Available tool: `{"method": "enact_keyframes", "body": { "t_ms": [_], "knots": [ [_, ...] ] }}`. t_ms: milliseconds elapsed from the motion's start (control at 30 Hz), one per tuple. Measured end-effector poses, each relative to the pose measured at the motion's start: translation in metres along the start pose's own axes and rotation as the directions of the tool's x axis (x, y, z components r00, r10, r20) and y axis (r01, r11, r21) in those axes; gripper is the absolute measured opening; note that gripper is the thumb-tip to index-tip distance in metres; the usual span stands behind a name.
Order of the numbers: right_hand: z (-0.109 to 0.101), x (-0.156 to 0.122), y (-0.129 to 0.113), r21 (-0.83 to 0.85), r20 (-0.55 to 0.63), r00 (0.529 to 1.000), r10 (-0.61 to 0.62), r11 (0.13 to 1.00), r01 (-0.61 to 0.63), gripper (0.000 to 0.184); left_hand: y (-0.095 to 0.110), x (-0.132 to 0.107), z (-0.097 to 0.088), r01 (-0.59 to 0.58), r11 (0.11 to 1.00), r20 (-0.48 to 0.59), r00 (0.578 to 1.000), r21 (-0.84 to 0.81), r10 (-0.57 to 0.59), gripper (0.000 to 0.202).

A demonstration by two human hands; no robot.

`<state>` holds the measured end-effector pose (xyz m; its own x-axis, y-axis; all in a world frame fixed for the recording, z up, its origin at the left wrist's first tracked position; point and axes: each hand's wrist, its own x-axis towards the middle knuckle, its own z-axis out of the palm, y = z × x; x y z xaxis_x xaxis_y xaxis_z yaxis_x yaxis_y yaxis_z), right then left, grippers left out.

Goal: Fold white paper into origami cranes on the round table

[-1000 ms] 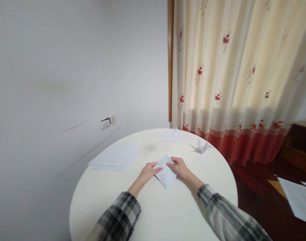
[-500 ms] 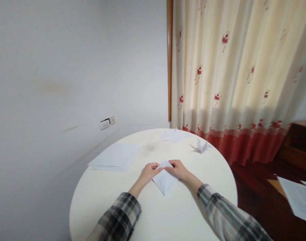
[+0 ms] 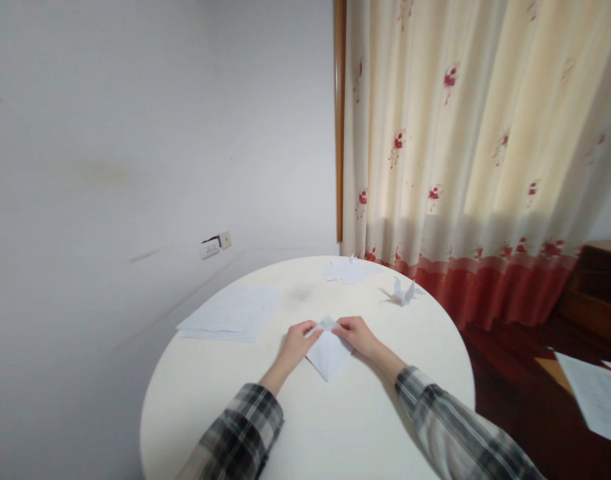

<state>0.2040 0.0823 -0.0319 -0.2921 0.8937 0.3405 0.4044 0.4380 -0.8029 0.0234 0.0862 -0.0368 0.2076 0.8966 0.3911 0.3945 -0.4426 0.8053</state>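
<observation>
A piece of white paper (image 3: 329, 355), folded into a diamond, lies on the round white table (image 3: 365, 427) in front of me, one corner pointing toward me. My left hand (image 3: 301, 339) pinches its left side near the far corner. On the opposite edge my right hand (image 3: 356, 333) grips the paper with thumb and fingers closed. Both thumbs rest on top, apart from each other. Parts of the side corners are hidden under my hands.
To the left lies a stack of white sheets (image 3: 230, 313). A folded paper crane (image 3: 403, 293) stands at the right, and loose paper pieces (image 3: 348, 271) lie at the far edge. Beyond are a wall socket (image 3: 210, 249), a curtain (image 3: 450, 167) and, lower right, written sheets (image 3: 593, 400).
My thumbs have moved slightly apart along the paper's upper edges. The paper's near corner has shifted a little away from me.
</observation>
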Motion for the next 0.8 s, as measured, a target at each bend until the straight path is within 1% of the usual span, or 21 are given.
{"method": "enact_keyframes", "body": {
  "t_ms": [67,100,167,233,333,533,633,800],
  "knots": [
    [-0.001,-0.001,-0.001,-0.036,0.008,1.0,-0.022,0.999,0.022,0.021,0.005,-0.002,0.0,-0.072,0.997,0.012,0.997,0.042,0.072,0.018],
    [0.0,-0.002,-0.002,-0.062,0.011,0.999,-0.039,0.997,0.039,0.022,0.009,-0.004,0.0,-0.09,0.995,0.009,0.996,0.042,0.09,0.019],
    [0.0,-0.003,-0.004,-0.131,0.014,0.996,-0.084,0.988,0.085,0.022,0.016,-0.005,0.0,-0.087,0.995,-0.008,0.996,0.057,0.087,0.019],
    [0.001,-0.004,-0.008,-0.197,0.007,0.991,-0.133,0.971,0.132,0.022,0.023,-0.006,0.0,-0.067,0.994,-0.058,0.996,0.083,0.072,0.018],
    [0.002,-0.006,-0.012,-0.248,-0.004,0.985,-0.174,0.954,0.168,0.023,0.028,-0.006,0.002,-0.046,0.996,-0.118,0.991,0.08,0.056,0.016],
    [0.004,-0.007,-0.012,-0.309,0.02,0.984,-0.177,0.935,0.175,0.022,0.029,-0.007,0.007,-0.053,0.998,-0.155,0.987,-0.019,0.049,0.018],
    [0.007,-0.006,-0.01,-0.308,0.023,0.985,-0.169,0.937,0.167,0.022,0.029,-0.007,0.008,-0.058,0.998,-0.176,0.983,-0.012,0.055,0.018],
    [0.011,-0.004,-0.008,-0.288,0.035,0.987,-0.155,0.945,0.158,0.024,0.031,-0.007,0.007,-0.059,0.998,-0.18,0.982,0.006,0.059,0.021]
  ]
}}
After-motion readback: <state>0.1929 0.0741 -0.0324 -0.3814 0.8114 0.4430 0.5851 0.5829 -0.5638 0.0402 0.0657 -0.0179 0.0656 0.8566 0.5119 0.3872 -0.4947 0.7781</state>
